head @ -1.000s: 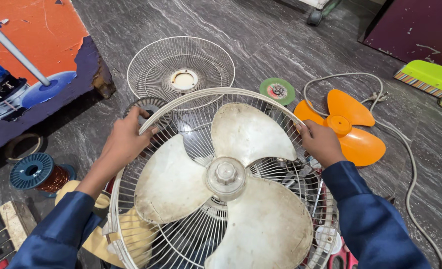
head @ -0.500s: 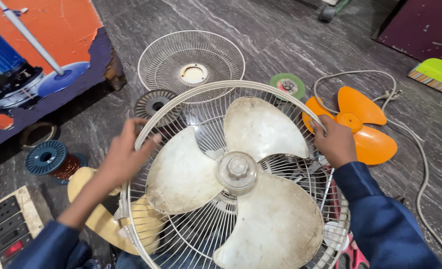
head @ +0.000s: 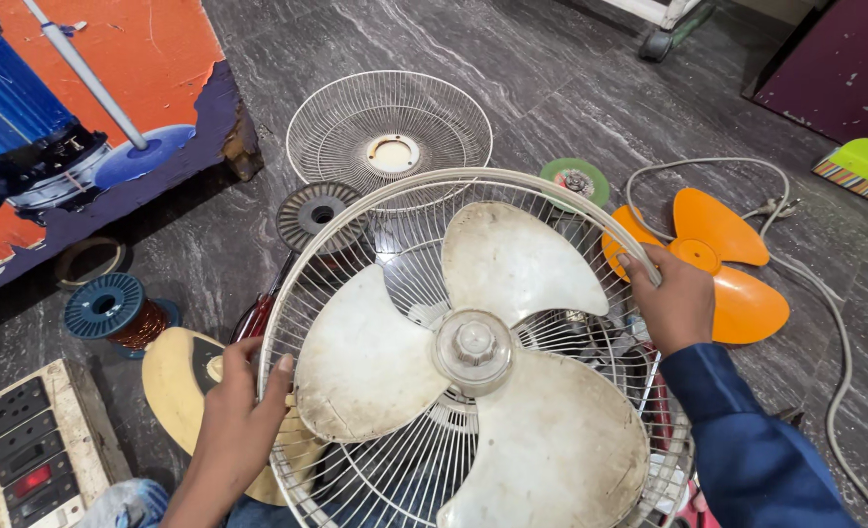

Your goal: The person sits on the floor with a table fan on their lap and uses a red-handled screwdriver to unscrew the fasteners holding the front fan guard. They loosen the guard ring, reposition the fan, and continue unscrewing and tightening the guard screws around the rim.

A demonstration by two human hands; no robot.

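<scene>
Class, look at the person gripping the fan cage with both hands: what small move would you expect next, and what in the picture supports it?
Probably steadying the rear guard to free one hand for the hub cap. The left hand and right hand grip opposite sides of its rim, the dusty white blade is still mounted, and the front grille already lies apart on the floor.

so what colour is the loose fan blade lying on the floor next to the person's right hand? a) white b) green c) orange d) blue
c: the loose fan blade on the floor beside the right hand is orange, while the dirty white blade sits inside the wire guard that hand grips.
</scene>
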